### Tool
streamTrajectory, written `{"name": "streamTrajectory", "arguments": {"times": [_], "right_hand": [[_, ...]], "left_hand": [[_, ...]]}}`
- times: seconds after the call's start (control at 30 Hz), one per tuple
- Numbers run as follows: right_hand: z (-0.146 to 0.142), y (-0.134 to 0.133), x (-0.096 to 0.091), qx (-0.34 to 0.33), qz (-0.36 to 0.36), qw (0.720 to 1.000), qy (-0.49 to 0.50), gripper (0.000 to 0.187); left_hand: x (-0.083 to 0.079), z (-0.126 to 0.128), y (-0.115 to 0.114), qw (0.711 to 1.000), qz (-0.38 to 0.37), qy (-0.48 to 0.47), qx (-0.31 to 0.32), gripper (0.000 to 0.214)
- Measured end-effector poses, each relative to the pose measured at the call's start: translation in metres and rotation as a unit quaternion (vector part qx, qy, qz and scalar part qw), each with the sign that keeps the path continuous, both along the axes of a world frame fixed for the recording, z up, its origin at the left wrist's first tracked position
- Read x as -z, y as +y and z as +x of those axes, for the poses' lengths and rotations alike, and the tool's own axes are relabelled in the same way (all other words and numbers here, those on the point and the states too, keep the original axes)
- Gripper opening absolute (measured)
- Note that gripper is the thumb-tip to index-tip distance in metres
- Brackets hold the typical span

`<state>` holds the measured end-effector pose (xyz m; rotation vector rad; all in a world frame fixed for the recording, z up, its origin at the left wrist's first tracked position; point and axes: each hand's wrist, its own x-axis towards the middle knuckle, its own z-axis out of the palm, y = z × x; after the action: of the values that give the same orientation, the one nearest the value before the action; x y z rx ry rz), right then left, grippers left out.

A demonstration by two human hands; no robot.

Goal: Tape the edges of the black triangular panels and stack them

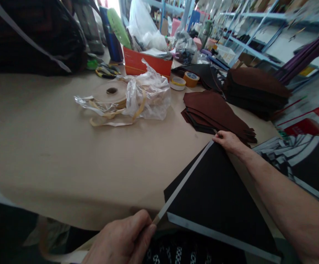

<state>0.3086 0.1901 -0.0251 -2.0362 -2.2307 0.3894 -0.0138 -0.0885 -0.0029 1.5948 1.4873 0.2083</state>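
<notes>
A black fabric panel [220,190] lies at the front edge of the table, with a pale strip along its lower edge. Narrow pale tape [188,175] runs taut along the panel's left edge. My left hand [123,236] pinches the tape just past the panel's near corner, and a loose length trails behind it at lower left. At the far corner, my right hand [228,141] is closed on the tape's other end; whether it also grips the panel is hidden by the fingers. Another dark layer shows under the panel on the left.
Brown and black cut pieces [214,110] lie beyond my right hand, with a taller stack [255,90] behind. A tape roll [111,91] sits beside crumpled clear plastic [151,95]. Scissors [107,70], an orange tape roll [191,79] and a red box [147,62] stand farther back.
</notes>
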Motion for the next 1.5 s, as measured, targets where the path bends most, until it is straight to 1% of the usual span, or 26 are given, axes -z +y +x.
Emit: {"name": "streamTrajectory", "arguments": {"times": [0.17, 0.23, 0.5, 0.63, 0.73, 1.0, 1.23, 1.33, 1.4, 1.47, 1.5], "right_hand": [[0.003, 0.002, 0.003, 0.000, -0.006, 1.000, -0.014, 0.022], [0.005, 0.004, 0.005, -0.002, -0.007, 1.000, -0.016, 0.023], [0.006, 0.005, 0.005, 0.009, -0.021, 0.999, -0.036, 0.022], [0.004, 0.003, 0.003, 0.011, -0.030, 0.998, -0.048, 0.020], [0.003, 0.001, 0.001, 0.010, -0.034, 0.998, -0.047, 0.020], [0.003, 0.000, 0.000, 0.013, -0.033, 0.998, -0.048, 0.024], [0.005, -0.002, 0.002, -0.009, -0.027, 0.998, -0.048, 0.031], [0.004, -0.002, -0.004, -0.012, -0.024, 0.998, -0.059, 0.032], [-0.002, -0.006, -0.011, -0.012, -0.016, 0.997, -0.071, 0.031], [-0.016, -0.020, -0.019, -0.023, 0.006, 0.997, -0.079, 0.028], [-0.027, -0.031, -0.022, -0.038, 0.016, 0.997, -0.069, 0.024]], "left_hand": [[0.008, -0.006, -0.003, 0.995, -0.058, -0.028, -0.080, 0.035], [0.012, -0.008, -0.004, 0.991, -0.080, -0.034, -0.103, 0.035], [0.015, -0.008, -0.006, 0.982, -0.100, -0.051, -0.151, 0.035], [0.019, -0.011, -0.008, 0.978, -0.109, -0.057, -0.169, 0.033], [0.022, -0.013, -0.010, 0.976, -0.108, -0.061, -0.180, 0.033], [0.018, -0.011, -0.008, 0.976, -0.111, -0.053, -0.182, 0.032], [0.027, -0.011, -0.010, 0.975, -0.089, -0.059, -0.195, 0.035], [0.029, -0.011, -0.009, 0.977, -0.080, -0.048, -0.193, 0.036], [0.030, -0.010, -0.008, 0.978, -0.074, -0.045, -0.190, 0.035], [0.031, -0.010, -0.009, 0.979, -0.072, -0.038, -0.189, 0.035], [0.031, -0.010, -0.009, 0.979, -0.069, -0.033, -0.189, 0.034]]}}
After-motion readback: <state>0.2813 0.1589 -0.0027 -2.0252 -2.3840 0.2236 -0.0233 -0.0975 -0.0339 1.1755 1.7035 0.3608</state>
